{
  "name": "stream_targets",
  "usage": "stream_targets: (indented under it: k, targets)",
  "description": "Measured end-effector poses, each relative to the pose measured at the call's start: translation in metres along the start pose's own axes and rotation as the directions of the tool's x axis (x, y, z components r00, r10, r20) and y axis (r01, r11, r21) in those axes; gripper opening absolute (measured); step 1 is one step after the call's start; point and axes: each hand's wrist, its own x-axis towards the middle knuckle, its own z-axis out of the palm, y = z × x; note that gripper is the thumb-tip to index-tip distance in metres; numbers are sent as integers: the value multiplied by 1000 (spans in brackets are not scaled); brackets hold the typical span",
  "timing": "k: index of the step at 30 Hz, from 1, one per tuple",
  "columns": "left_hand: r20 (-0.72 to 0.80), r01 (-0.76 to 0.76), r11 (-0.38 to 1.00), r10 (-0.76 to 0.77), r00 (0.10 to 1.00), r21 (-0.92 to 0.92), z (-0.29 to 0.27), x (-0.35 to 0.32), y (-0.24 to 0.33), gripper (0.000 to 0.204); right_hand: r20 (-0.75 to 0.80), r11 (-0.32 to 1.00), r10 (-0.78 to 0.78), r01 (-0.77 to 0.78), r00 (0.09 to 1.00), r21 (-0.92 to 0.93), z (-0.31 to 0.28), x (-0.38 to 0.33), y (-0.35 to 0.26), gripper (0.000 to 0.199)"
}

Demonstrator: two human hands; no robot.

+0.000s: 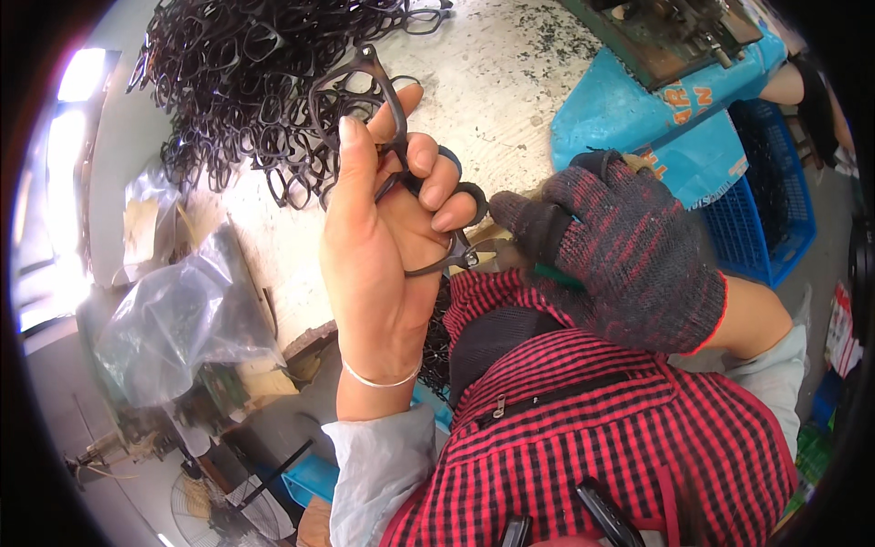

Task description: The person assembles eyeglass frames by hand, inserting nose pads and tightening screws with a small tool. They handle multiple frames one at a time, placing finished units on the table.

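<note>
My bare left hand [369,242] is raised, palm toward me, with its fingers curled round a dark eyeglass frame [397,117]. One rim of the frame stands up past the fingertips, and the other end hangs low beside the palm. My right hand [629,251], in a dark grey and red knitted glove, is closed round a hand tool with a green handle [559,277]. The tool's light metal tip meets the lower end of the frame or lies just beside it. The glove hides most of the tool, so its exact kind cannot be made out.
A large heap of dark eyeglass frames [232,73] covers the worn white table's [497,109] far left. At the far right sits a greenish machine [674,41] on blue sheeting [592,114], near a blue crate [770,196]. Clear plastic bags [187,314] lie left.
</note>
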Motion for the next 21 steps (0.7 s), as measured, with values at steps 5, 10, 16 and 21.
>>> stream_targets:
  k: [5,10,16,21]
  targets:
    - [-34,36,999,-35,999,27,5,-3,-2,52,-4,995,-41,40,999,-97,2,-2,1,45]
    - [54,36,993,-30,998,-110,-1,-4,-5,58,266,732,-16,-170,964,660,13,4,20,33]
    - [50,-106,993,109,993,-58,2,-9,1,73,-34,945,50,-36,998,326,15,-8,0,45]
    - [45,-144,989,145,988,-18,8,-13,-1,75,-104,992,-39,26,994,-120,8,-2,-5,45]
